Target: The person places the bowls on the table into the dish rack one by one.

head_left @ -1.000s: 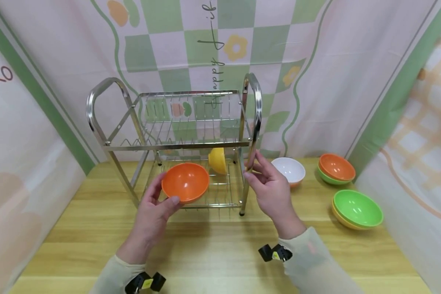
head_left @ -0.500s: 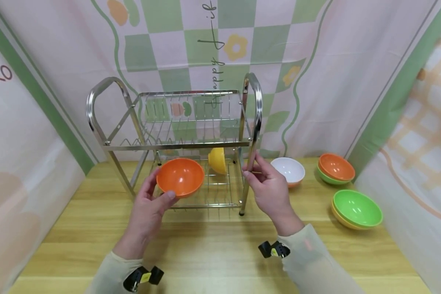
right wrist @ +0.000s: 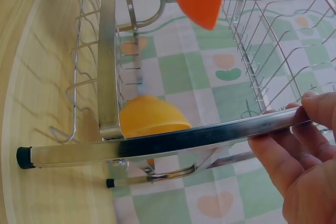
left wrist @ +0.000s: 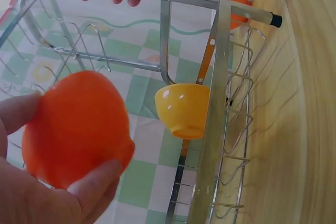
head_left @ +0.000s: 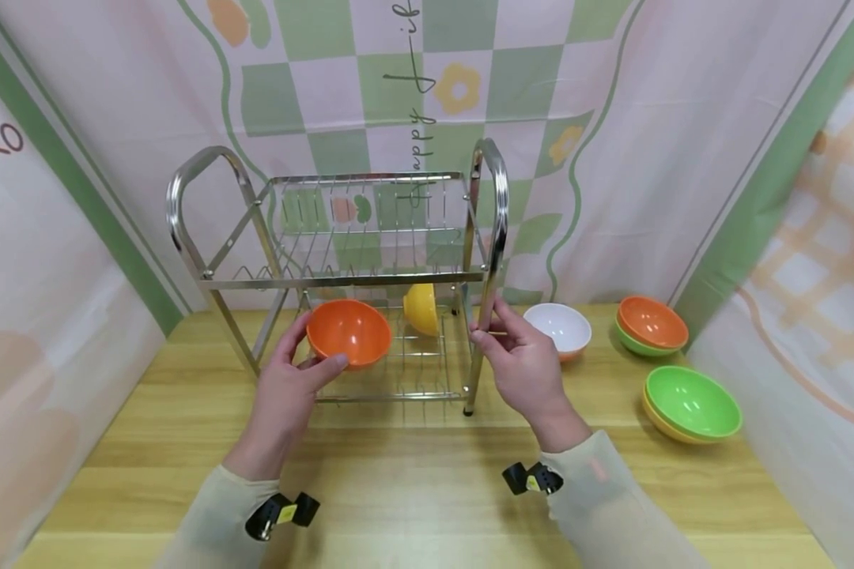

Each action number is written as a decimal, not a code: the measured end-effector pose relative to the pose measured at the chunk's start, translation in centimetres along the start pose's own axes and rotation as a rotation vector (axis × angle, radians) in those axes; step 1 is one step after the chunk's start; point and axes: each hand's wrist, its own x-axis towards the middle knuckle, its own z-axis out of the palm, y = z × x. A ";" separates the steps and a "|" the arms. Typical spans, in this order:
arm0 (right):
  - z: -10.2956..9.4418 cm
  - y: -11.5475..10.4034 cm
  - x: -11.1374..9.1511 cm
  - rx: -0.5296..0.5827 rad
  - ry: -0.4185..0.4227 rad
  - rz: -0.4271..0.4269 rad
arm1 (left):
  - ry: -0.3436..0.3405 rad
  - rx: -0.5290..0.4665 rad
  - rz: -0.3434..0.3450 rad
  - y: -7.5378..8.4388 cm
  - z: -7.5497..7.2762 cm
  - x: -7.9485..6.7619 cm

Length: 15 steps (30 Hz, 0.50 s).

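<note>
An orange bowl point(head_left: 350, 332) is in my left hand point(head_left: 288, 391), the thumb over its near rim and the fingers round its left side. It is at the front of the metal dish rack point(head_left: 349, 280), between the upper and lower tiers, and its underside faces the left wrist camera. With thumb and fingers my right hand point(head_left: 523, 363) grips the rack's front right post point(right wrist: 210, 135). On the lower tier a yellow bowl point(head_left: 421, 310) stands on its side toward the right; the left wrist view also shows this yellow bowl point(left wrist: 184, 109).
Right of the rack sits a white-lined bowl point(head_left: 558, 328) with an orange outside. Farther right are an orange bowl point(head_left: 652, 322) stacked on a green one and a green bowl point(head_left: 693, 403) on a yellow one. A printed curtain point(head_left: 655, 158) hangs behind the wooden table point(head_left: 413, 490).
My left hand has carried the orange bowl up in the view and slightly left, farther in toward the rack. The right hand keeps its hold on the post.
</note>
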 end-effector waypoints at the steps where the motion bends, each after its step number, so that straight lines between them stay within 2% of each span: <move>1: 0.0 0.0 0.0 0.000 -0.002 0.001 | 0.009 0.048 -0.009 0.1 0.1 0.2; 6: 0.1 0.2 0.1 -0.008 -0.006 -0.001 | 0.042 0.250 -0.040 0.7 0.6 1.2; 10: 0.1 0.3 0.0 -0.005 -0.007 -0.008 | 0.037 0.360 -0.069 0.9 1.2 2.1; 15: 0.1 0.3 -0.2 0.005 -0.007 -0.015 | 0.029 0.455 -0.064 1.3 2.0 3.4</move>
